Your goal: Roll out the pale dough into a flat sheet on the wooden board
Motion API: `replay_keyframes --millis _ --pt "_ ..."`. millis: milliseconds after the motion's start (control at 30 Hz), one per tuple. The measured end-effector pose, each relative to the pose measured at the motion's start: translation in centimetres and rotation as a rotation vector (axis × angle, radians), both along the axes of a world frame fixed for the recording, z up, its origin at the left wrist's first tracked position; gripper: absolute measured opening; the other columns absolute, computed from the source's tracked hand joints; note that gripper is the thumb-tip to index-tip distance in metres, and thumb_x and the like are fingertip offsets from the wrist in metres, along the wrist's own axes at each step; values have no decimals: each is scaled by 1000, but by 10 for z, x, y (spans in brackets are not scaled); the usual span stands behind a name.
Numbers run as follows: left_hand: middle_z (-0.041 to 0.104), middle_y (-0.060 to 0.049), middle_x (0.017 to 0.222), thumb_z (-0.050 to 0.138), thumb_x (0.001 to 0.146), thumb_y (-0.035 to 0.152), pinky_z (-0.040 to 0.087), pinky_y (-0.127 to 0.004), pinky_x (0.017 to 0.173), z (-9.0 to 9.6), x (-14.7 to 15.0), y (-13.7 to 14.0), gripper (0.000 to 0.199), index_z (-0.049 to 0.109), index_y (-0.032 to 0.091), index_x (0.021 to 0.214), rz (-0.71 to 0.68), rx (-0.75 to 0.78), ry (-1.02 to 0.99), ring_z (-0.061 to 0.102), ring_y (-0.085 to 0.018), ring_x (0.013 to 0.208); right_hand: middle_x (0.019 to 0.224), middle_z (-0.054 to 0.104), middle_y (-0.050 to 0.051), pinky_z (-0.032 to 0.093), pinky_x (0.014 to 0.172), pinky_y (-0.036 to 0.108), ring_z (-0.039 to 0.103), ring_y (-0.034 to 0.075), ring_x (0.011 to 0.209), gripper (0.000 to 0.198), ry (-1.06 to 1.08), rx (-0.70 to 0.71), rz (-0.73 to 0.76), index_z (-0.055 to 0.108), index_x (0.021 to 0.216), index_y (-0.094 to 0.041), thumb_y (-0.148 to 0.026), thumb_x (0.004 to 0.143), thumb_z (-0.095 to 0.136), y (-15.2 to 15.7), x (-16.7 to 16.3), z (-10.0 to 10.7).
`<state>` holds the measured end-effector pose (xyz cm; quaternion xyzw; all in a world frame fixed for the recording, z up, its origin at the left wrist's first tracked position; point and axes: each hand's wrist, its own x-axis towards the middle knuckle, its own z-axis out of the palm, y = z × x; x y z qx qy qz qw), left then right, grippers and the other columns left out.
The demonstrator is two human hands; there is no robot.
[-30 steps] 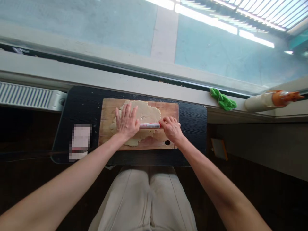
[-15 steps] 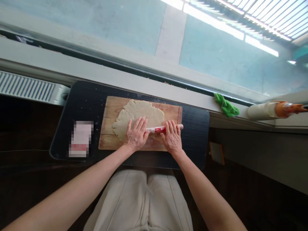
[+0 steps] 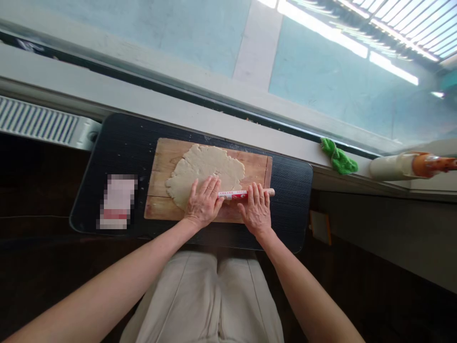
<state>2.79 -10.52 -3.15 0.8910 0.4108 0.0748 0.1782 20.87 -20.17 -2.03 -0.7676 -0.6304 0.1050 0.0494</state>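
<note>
A sheet of pale dough [image 3: 209,164] with ragged, cracked edges lies on a wooden board [image 3: 154,208]. Across its lower right part rests a thin rolling pin [image 3: 233,195], with a red and white printed label around its middle. My left hand [image 3: 204,201] lies flat over the pin's left end, fingers stretched forward onto the dough, hiding that end. Toward the other end, my right hand [image 3: 257,207] rests on top of the pin with its fingers extended and slightly apart. The pin's bare wooden tip [image 3: 271,192] sticks out past my right hand.
The board sits on a black table [image 3: 289,205] with rounded corners, against a window sill [image 3: 200,121]. A blurred-out pinkish rectangle [image 3: 117,200] lies at left. On the sill are a green cloth [image 3: 342,159] and a white bottle [image 3: 389,166]. A radiator [image 3: 39,121] stands left.
The rolling pin has turned a little, so more of the white lettering on its label shows. Both hands stay flat on it and have shifted only slightly. The view has tilted a bit.
</note>
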Motion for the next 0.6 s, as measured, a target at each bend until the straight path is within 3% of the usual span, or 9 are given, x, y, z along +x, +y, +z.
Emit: replay_keyframes --millis 200,267,333,467,533,600 --pt "27 -12 153 33 92 41 0 -57 115 -3 23 60 59 32 16 145 119 12 37 20 -28 143 152 27 18 16 115 46 19 27 143 62 13 -33 -87 35 142 -6 -47 96 33 78 11 -2" --pt "28 -13 153 35 91 41 2 -56 115 -2 21 51 59 34 15 144 104 17 25 21 -29 143 152 27 18 16 115 47 18 27 143 62 7 -7 -91 33 143 -6 -46 95 34 69 8 -3" --pt "34 -12 150 38 90 40 4 -55 115 0 12 28 55 40 17 140 42 29 -4 25 -28 141 151 30 17 15 115 49 17 27 143 62 0 30 -57 31 144 -7 -44 95 38 41 4 -3" --pt "46 -11 143 46 88 33 13 -54 115 5 -6 -8 46 49 20 131 -84 42 -53 32 -28 137 142 44 12 20 113 46 29 25 137 48 -6 46 76 38 140 -13 -21 94 39 -7 13 3" --pt "55 -10 133 46 87 25 16 -52 114 9 -13 -8 40 53 19 126 -120 31 -49 39 -27 132 128 55 10 27 108 42 42 23 124 42 10 13 137 49 131 -17 -14 91 39 -2 22 11" --pt "61 -10 120 45 87 22 21 -50 112 14 -22 -1 35 56 18 120 -88 20 -33 47 -26 122 115 61 9 33 102 41 48 23 111 35 33 -20 178 57 121 -19 -15 90 42 22 26 21"
